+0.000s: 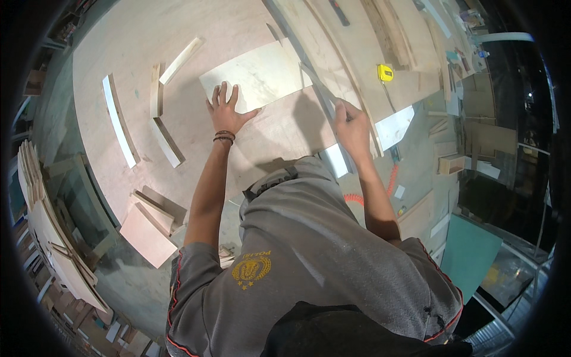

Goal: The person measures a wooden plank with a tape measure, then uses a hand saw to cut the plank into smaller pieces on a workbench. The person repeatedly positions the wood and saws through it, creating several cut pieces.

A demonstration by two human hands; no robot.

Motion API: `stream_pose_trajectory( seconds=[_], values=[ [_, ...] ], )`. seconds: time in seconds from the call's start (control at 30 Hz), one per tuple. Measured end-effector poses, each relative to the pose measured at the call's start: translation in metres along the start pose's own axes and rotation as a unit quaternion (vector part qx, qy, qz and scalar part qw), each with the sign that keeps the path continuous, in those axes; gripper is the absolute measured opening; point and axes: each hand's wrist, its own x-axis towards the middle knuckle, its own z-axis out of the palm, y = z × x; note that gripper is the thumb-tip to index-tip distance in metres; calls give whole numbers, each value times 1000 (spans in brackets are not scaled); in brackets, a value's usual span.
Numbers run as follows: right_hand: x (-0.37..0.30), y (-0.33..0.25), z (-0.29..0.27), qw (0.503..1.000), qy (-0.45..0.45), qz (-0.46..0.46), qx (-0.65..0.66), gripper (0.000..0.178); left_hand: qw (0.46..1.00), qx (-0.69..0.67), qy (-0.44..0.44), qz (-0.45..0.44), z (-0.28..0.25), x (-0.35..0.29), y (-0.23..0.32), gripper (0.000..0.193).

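A pale rectangular plywood piece (256, 74) lies on the large plywood sheet of the worktable. My left hand (229, 110) rests on its near left part, palm down, with fingers spread. To the right, my right hand (353, 126) is closed around the near end of a long, thin grey blade-like tool (321, 89). That tool points away from me, its far end close to the plywood piece's right edge. The handle is hidden in my fist, so its exact kind is unclear.
Wood strips (156, 92) and a white-edged strip (119, 122) lie on the left. A yellow tape measure (385, 72) sits at right among long boards (386, 33). Small panels (148, 235) rest near the table's left front. A red coiled hose (392, 178) hangs at right.
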Motion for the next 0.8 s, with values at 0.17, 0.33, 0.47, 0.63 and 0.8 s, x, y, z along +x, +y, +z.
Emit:
stream_pose_trajectory(
  seconds=[0.17, 0.33, 0.47, 0.63, 0.8],
  values=[
    [19, -5, 9, 1000, -4, 9, 1, 36, 1000, 2, 0, 3, -3, 23, -8, 101],
    [37, -18, 14, 1000, -5, 3, -18, 38, 1000, 9, 9, 9, 1, 42, -20, 101],
    [50, -19, 25, 1000, 2, -17, 2, 38, 1000, 9, -8, -4, 3, 59, -29, 104],
    [62, -27, 30, 999, 5, -27, -20, 38, 1000, 16, 11, 2, 3, 70, -33, 100],
    [72, -33, 37, 999, 3, -17, -30, 38, 1000, 29, 12, 1, 1, 83, -37, 99]
  ],
)
